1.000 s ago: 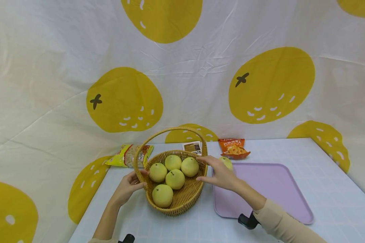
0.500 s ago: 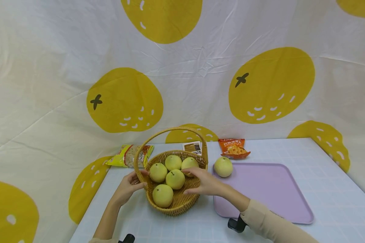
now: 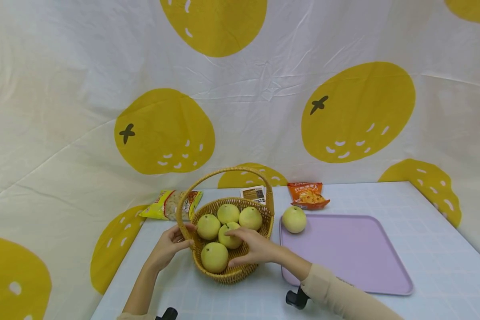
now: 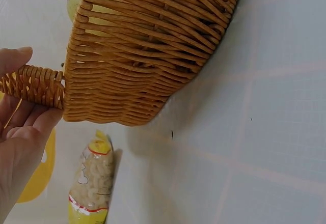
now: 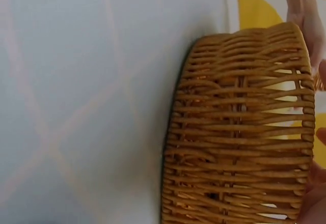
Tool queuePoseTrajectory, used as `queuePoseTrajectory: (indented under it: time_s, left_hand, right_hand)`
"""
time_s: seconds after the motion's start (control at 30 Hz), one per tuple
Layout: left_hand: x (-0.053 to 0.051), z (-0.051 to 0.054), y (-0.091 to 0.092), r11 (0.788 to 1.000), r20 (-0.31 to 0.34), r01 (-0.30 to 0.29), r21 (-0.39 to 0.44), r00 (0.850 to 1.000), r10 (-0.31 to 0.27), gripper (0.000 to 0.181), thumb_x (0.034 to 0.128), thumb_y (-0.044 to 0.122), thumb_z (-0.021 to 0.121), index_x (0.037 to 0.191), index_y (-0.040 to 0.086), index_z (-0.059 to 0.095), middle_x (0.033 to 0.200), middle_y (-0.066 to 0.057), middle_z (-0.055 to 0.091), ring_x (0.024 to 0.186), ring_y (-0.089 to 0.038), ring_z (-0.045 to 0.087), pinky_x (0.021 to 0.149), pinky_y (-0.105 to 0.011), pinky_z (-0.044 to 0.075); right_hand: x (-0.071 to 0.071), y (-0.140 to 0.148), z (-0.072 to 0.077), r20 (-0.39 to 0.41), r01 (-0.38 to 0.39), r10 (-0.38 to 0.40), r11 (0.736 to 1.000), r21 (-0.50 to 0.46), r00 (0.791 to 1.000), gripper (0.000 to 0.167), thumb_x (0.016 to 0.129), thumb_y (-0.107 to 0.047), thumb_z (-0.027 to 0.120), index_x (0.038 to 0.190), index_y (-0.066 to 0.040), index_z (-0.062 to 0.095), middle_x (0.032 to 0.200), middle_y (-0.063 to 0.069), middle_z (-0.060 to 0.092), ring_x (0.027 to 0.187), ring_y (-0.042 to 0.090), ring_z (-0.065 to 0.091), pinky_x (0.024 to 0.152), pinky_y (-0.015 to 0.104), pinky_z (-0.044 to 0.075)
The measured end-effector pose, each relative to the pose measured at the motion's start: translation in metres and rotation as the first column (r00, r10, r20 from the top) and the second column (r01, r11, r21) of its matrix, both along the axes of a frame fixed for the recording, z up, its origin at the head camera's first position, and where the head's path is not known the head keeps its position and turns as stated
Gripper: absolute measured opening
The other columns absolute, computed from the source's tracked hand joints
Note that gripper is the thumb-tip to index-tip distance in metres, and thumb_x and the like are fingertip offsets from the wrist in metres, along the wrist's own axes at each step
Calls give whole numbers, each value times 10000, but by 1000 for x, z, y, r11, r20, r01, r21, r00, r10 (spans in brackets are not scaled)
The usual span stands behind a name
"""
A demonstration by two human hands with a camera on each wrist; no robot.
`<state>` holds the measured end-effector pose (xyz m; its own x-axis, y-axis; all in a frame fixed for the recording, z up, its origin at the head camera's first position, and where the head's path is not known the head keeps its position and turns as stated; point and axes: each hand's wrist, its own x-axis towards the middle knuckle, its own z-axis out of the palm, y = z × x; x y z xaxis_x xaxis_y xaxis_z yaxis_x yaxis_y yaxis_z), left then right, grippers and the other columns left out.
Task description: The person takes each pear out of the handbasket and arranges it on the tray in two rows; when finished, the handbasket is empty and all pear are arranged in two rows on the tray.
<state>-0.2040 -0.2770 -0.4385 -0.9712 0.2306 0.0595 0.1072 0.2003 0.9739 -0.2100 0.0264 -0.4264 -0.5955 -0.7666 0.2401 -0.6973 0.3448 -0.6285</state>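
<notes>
The wicker basket (image 3: 224, 278) is set upright on the pale surface (image 3: 208, 302), left of the purple tray (image 3: 344, 253). In it five pears are contained: the nearest pear (image 3: 214, 258) is lodged at the near left and four are grouped beyond, rolling presumably being prevented by the wall. At the left side, the base of the arched handle (image 3: 240, 168) is gripped by the left hand (image 3: 166, 249), fingers and thumb curled about it, as is judged, for steadying. The basket is reached over from the right by the right hand (image 3: 256, 246); its fingers and thumb are well parted, nothing is seen grasped, and contact with the central pear (image 3: 229, 242) cannot be confirmed. A sixth pear (image 3: 294, 219) is set at the tray's far left corner, probably retained by the raised rim. Farthest, a macaroni bag (image 3: 172, 205) and an orange snack packet (image 3: 308, 195) are placed, apparently out of the way.
</notes>
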Motion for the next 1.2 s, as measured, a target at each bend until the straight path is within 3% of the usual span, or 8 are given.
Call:
queuePoseTrajectory:
  time_s: [0.33,0.6,0.83,1.03,1.2]
  left_hand:
    - [0,-1,0,1000,-2,11,5,1000,-11,438,843,5,666,1234,-105,501,1245,-324,496,1152,-299,538,867,-203,490]
    - [0,-1,-1,1000,-29,18,-5,999,-18,425,851,16,664,1228,-101,506,1239,-329,497,1138,-278,551,877,-195,485]
    - [-1,-1,-1,1000,-32,17,1,999,-17,432,849,17,666,1231,-104,504,1238,-331,496,1136,-278,550,875,-196,485]
    - [0,-1,-1,1000,-30,21,6,999,-21,447,849,16,665,1245,-106,496,1253,-335,488,1149,-286,546,879,-196,485]
    - [0,-2,-2,999,-12,20,42,1000,-20,522,844,-10,663,1311,-111,453,1308,-337,462,1163,-269,550,885,-211,493]
  right_hand:
    - [3,-14,-7,12,-41,41,995,87,999,675,816,-356,735,1363,-62,472,1307,106,535,1201,223,502,996,318,428]
    - [4,-31,-12,39,-35,30,991,129,999,705,849,-398,689,1435,-139,394,1389,136,432,1243,220,451,970,325,443]
    - [2,-43,-15,-2,-23,24,982,189,1000,753,820,-292,744,1453,-154,361,1418,132,398,1264,219,437,989,309,433]
    - [0,-44,-14,40,-52,45,983,175,998,720,810,-235,757,1408,-127,370,1382,80,436,1254,178,440,1006,290,411]
    - [1,-42,-17,26,-6,2,989,147,1000,633,799,-323,759,1314,-141,439,1277,3,520,1164,121,505,954,254,440]
